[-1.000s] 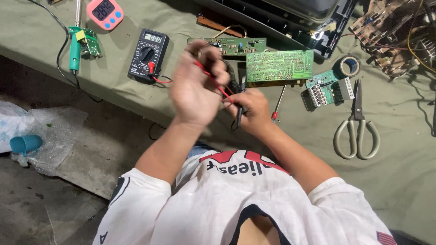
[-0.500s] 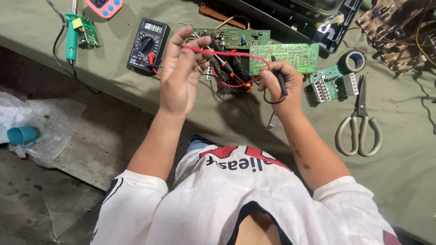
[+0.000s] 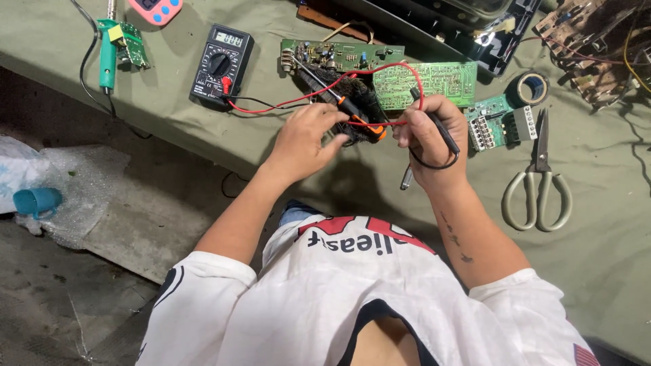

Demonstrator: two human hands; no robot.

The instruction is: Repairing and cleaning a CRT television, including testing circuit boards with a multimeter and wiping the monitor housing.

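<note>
My left hand [image 3: 305, 139] pinches the orange-and-black red probe [image 3: 342, 107], whose tip points up-left at a dark green circuit board [image 3: 342, 54]. My right hand [image 3: 430, 135] grips the black probe [image 3: 441, 129], with its black lead looped below the fist. A red lead [image 3: 298, 100] runs from the black multimeter [image 3: 220, 64] and arcs over both hands. A light green circuit board [image 3: 427, 81] lies just above my right hand.
On the green cloth table [image 3: 597, 224] lie scissors [image 3: 539, 183], a tape roll [image 3: 529, 88], a small terminal board [image 3: 498, 122], a green soldering iron [image 3: 108, 57], a pink timer [image 3: 159, 8] and a screwdriver [image 3: 405, 179]. A teal cup [image 3: 37, 202] sits on the floor, left.
My hands have drawn apart and come down toward the table edge. The red probe now lies stretched toward the dark green board. The right hand still holds the black probe.
</note>
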